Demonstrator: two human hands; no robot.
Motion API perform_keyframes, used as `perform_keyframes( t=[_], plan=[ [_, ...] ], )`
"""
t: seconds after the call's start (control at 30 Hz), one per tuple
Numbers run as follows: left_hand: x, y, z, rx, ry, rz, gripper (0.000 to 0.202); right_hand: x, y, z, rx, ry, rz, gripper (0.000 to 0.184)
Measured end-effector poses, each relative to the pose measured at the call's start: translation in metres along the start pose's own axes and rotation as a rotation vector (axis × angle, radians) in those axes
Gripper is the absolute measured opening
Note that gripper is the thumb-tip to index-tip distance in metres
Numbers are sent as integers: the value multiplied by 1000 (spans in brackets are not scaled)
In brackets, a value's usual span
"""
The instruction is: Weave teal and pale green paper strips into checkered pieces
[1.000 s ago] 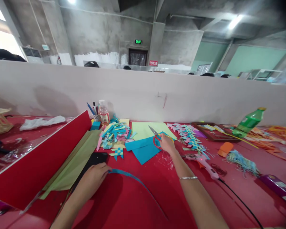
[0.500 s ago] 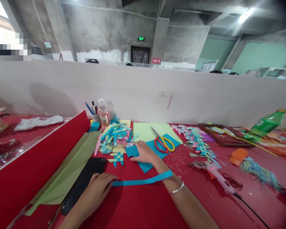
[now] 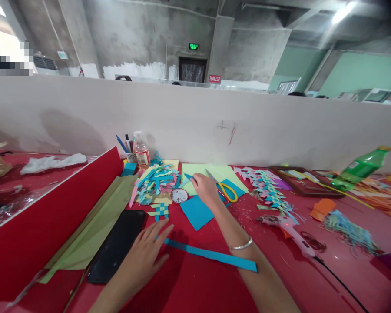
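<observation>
My left hand [image 3: 146,250] is over the red table with its fingers spread. One end of a long blue paper strip [image 3: 211,254] lies behind its index finger; whether they touch I cannot tell. The strip's other end overlaps my right forearm. My right hand [image 3: 204,189] is closed on a small blue paper piece [image 3: 188,177], mostly hidden by the fingers. Below that hand lies a blue paper sheet [image 3: 197,212]. Scissors [image 3: 228,192] with red and yellow handles rest to its right. A small round tin [image 3: 179,196] and a woven paper piece [image 3: 162,210] lie between my hands.
A black phone [image 3: 117,248] lies beside my left forearm. Paper scraps [image 3: 158,182] are heaped beyond it. To the right are a braided paper strip [image 3: 269,189], a pink glue gun [image 3: 291,232] with a cord, and a green bottle [image 3: 361,169]. A red divider [image 3: 68,213] stands left.
My right hand has lifted and moved away with the blue paper piece, uncovering the round tin. My left hand's fingers have spread and risen. The blue strip's right end has swung toward me.
</observation>
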State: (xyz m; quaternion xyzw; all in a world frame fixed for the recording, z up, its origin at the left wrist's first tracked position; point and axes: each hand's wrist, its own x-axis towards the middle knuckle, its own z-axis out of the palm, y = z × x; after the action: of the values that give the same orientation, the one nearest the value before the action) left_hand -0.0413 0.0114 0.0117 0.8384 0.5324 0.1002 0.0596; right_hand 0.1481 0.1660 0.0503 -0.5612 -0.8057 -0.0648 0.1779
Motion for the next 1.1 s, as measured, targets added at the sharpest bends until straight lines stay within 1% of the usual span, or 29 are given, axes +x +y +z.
perform_keyframes(
  t=[0.07,0.13,0.2,0.27,0.4,0.5,0.57,0.67,0.73,0.83,0.87,0.9,0.93,1.0,1.03,1.1],
  plan=[
    [-2,17,4,-47,-90,88,63,5,3,-9,-18,79,30,27],
    [-3,34,7,-91,-235,158,71,8,6,-14,-35,127,42,25],
    [-3,47,9,-120,-339,175,69,10,11,-18,-43,182,67,25],
    [-2,54,10,-142,-381,160,63,10,16,-20,-43,245,94,26],
    [0,56,10,-154,-378,132,58,10,25,-25,-19,365,117,27],
    [2,58,9,-136,-343,123,58,11,28,-29,0,438,120,28],
    [6,60,8,-127,-298,131,59,11,30,-31,15,441,123,27],
    [23,63,9,-164,-205,151,62,10,33,-31,57,439,161,26],
    [46,63,10,-261,-98,139,63,9,34,-30,97,452,169,26],
    [94,61,13,-491,101,-54,64,3,31,-24,173,413,140,27],
    [111,60,14,-521,167,-97,65,-1,28,-21,201,376,131,27],
    [127,60,14,-505,221,-127,63,-4,26,-18,230,329,120,28],
    [142,61,14,-483,238,-163,60,-8,23,-15,256,281,106,28],
    [165,62,15,-440,183,-273,45,-16,18,-13,308,209,38,29],
    [172,63,15,-427,177,-295,37,-19,18,-14,340,177,-17,28],
    [180,64,17,-406,172,-334,30,-22,23,-18,405,116,-110,25]
  ],
)
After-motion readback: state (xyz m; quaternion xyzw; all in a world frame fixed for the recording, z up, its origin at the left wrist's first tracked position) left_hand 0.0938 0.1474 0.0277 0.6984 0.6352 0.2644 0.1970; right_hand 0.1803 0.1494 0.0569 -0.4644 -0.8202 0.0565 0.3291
